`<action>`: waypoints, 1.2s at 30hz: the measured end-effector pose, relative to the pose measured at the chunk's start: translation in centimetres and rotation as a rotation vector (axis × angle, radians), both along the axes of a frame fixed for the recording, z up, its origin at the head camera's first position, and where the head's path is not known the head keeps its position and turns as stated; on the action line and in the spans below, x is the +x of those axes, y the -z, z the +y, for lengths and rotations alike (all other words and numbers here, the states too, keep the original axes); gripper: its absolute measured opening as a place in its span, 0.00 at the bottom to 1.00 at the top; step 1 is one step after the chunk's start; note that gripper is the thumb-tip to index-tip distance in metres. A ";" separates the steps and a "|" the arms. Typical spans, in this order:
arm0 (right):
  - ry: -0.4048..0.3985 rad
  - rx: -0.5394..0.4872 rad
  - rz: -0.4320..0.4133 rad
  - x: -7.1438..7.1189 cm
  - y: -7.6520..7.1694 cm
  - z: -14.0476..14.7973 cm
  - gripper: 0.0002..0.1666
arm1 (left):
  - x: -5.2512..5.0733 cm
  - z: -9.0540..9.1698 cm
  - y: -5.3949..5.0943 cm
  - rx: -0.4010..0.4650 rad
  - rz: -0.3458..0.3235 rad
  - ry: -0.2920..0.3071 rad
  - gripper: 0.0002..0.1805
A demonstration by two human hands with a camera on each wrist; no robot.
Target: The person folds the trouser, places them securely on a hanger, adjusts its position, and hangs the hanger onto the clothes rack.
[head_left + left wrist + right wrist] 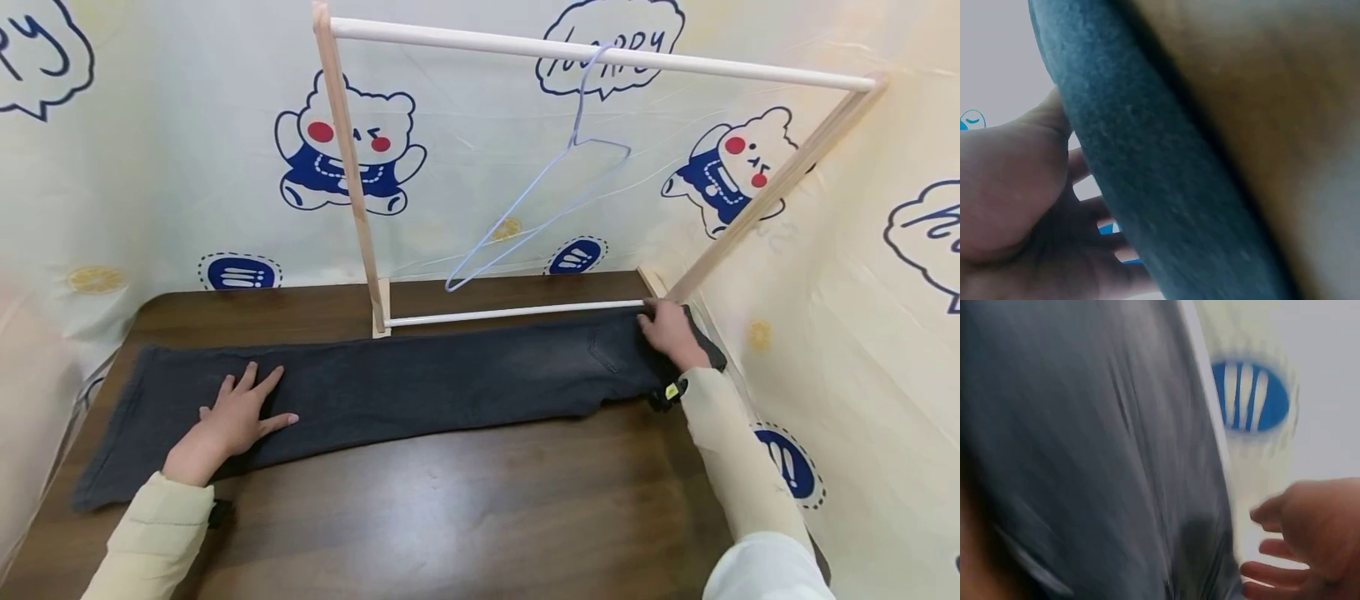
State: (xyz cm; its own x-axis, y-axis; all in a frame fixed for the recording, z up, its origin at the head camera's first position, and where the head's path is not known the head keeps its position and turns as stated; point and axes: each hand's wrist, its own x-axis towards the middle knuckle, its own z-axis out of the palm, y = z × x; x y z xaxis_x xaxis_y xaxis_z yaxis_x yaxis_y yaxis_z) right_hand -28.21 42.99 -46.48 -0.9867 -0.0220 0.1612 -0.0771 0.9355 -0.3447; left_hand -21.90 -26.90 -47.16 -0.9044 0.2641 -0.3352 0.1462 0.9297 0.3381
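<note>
A pair of dark grey jeans (450, 379), folded lengthwise, lies across the brown table. My left hand (236, 417) is over the leg end with its fingers spread. In the left wrist view the cloth hides the tips of some left fingers (1054, 119). My right hand (672, 333) is over the waist end at the far right, close to the rack's lower bar. The right wrist view, blurred, shows the right fingers (1275, 573) loosely bent with nothing between them. Whether they touch the denim, I cannot tell.
Behind the jeans stands a rack with wooden side posts (348, 158), a white top bar (465, 40) and a white lower bar (517, 312). A light blue wire hanger (540, 175) hangs from the top bar. Patterned sheeting (480, 108) surrounds the wooden table (450, 517).
</note>
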 end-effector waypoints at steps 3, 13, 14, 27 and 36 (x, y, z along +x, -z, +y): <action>-0.190 -0.089 -0.019 2.0 -0.5 -4.6 0.27 | 0.7 -0.3 0.4 -0.019 0.054 0.030 0.51; -0.677 0.031 -0.264 9.9 0.5 -16.8 0.49 | 2.2 -0.5 1.5 -0.004 0.079 0.036 0.47; -0.667 0.065 -0.235 10.2 0.9 -17.3 0.46 | 2.3 -0.5 1.5 -0.004 0.080 0.036 0.47; -0.289 0.140 0.266 8.3 2.3 -19.6 0.22 | 1.6 0.0 0.2 -0.007 0.028 0.017 0.46; -0.190 -0.075 0.133 8.6 0.2 -18.7 0.25 | 1.6 0.9 -0.4 -0.003 -0.013 -0.002 0.44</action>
State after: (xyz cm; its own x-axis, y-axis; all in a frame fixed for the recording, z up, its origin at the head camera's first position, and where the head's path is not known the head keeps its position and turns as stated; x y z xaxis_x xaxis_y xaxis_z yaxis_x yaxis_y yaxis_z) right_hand -19.60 24.25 -46.70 -0.9359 -0.1878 0.2980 -0.2985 0.8719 -0.3881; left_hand -20.27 -26.05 -46.79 -0.9005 0.2612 -0.3476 0.1402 0.9311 0.3367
